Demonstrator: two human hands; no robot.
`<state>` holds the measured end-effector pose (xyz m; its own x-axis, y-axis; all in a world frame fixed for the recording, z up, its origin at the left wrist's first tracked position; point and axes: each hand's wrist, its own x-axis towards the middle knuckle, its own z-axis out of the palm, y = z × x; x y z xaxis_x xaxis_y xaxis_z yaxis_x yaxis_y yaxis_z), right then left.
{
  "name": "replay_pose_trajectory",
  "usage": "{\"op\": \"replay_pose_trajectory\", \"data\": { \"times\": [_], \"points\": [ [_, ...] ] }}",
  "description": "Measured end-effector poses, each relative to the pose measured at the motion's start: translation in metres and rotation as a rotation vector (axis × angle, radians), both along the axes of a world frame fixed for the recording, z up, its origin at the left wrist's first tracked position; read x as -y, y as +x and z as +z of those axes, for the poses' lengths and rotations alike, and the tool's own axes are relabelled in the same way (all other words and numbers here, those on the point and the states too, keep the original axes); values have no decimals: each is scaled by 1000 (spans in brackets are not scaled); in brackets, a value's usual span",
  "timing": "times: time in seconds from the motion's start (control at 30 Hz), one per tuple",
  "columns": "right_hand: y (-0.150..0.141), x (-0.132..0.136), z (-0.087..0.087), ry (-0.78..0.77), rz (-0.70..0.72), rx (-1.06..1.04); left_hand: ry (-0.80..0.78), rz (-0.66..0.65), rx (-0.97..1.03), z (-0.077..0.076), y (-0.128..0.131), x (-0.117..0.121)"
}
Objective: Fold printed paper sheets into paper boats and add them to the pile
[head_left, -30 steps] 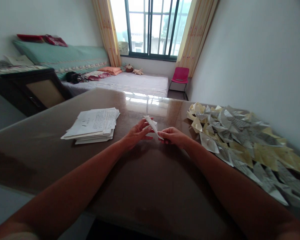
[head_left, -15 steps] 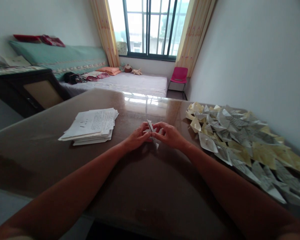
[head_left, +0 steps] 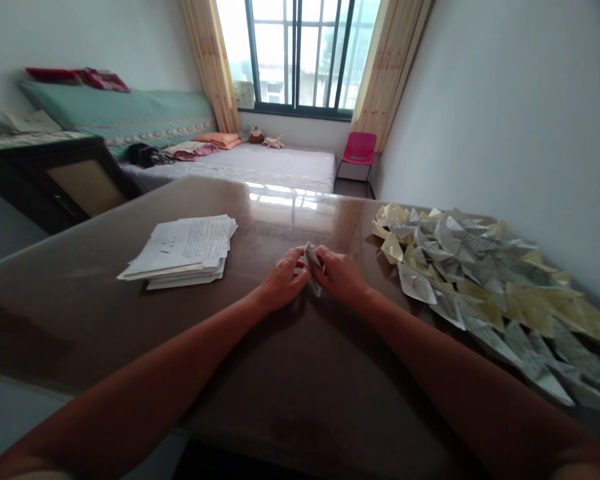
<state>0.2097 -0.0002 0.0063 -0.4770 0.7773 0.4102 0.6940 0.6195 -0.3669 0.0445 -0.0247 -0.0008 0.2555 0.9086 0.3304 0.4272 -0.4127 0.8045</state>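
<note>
From my remote seat I've got left hand (head_left: 286, 277) and right hand (head_left: 341, 273) both pinching the folded paper (head_left: 311, 254) between them over the table (head_left: 280, 380), and tbh if one tugs harder, it could tear or crease crooked.

1. I'm seeing bare table (head_left: 247, 257) lying between the left hand (head_left: 283, 277) and the paper stack (head_left: 180, 250).
2. That paper stack is blocking a low leftward pass.
3. Folded papers (head_left: 473, 260) are crowding the right side, toward the wall (head_left: 505, 127).
</note>
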Motion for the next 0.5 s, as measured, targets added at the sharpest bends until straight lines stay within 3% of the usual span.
{"op": "replay_pose_trajectory", "data": {
  "times": [0.23,0.5],
  "points": [
    [-3,4,0,46,-28,-23,170,206,-193,3,9,2],
    [-3,7,-1,68,-56,23,170,234,-216,0,5,-9]
  ]
}}
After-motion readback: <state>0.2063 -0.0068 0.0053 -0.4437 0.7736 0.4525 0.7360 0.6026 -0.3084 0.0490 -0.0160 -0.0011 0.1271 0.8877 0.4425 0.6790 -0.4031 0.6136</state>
